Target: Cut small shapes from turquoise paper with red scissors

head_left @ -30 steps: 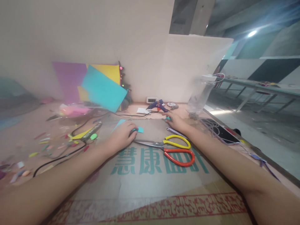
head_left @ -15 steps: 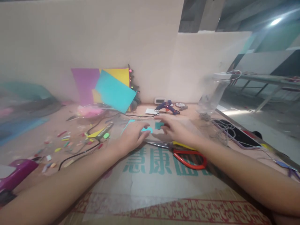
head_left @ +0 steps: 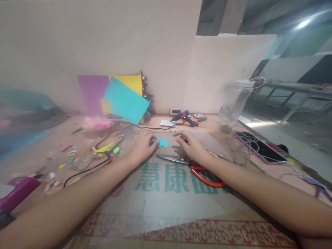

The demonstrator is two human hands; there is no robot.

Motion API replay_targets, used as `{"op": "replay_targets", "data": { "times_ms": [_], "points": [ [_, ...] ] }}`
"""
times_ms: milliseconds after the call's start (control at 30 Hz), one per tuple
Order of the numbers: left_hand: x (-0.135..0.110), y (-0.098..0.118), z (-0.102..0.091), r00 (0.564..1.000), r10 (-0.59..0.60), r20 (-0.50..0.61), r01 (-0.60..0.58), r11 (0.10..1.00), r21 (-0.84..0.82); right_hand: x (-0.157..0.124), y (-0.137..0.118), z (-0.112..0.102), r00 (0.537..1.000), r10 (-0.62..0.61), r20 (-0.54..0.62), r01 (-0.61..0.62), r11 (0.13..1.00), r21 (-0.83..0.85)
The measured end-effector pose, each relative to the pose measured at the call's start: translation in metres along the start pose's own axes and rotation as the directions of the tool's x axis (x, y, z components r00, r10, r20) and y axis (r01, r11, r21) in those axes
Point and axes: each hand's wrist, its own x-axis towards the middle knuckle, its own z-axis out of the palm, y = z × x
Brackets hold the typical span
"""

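Observation:
A small turquoise cut piece (head_left: 163,143), like foam or paper, lies at the fingertips of my left hand (head_left: 144,145). The thumb and index finger of that hand close on its left end. My right hand (head_left: 191,144) hovers to the right of the piece, fingers curved and apart, with nothing visible between them. Under my right wrist are the red handles of scissors (head_left: 207,178), whose blades point left. Something yellow (head_left: 212,152) shows partly behind the same wrist. A translucent sheet (head_left: 166,207) with green printed characters beneath it covers the table in front of me.
Purple, yellow and turquoise sheets (head_left: 127,100) lean on the wall. A glue gun (head_left: 185,118) rests at the back. Clay scraps and a yellow cutter (head_left: 106,148) lie left, near a magenta tool (head_left: 20,193). A clear bottle (head_left: 234,103) and a phone (head_left: 261,147) with cable are right.
The turquoise bit by my right fingers and the strip behind my left hand are no longer visible. My right hand has opened slightly and come nearer; my left hand has shifted left.

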Motion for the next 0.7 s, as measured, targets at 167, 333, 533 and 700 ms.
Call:
{"op": "replay_targets", "data": {
  "times_ms": [167,333,533,700],
  "points": [
    [0.0,-0.001,-0.001,0.998,0.038,-0.05,-0.04,0.998,-0.05,-0.004,-0.003,0.002,0.996,-0.066,0.068,0.071,0.995,-0.064],
    [0.011,-0.012,-0.023,0.996,0.066,-0.064,-0.063,0.997,0.049,-0.005,-0.004,0.002,0.994,-0.016,0.105,0.028,0.993,-0.111],
    [0.014,-0.033,-0.045,0.985,-0.07,0.16,0.026,0.965,0.262,-0.003,-0.003,0.003,0.992,0.001,0.123,0.015,0.992,-0.127],
    [0.013,-0.041,-0.035,0.995,-0.048,0.089,0.03,0.98,0.197,-0.004,-0.005,0.003,0.99,0.015,0.141,0.006,0.99,-0.144]
  ]
}}
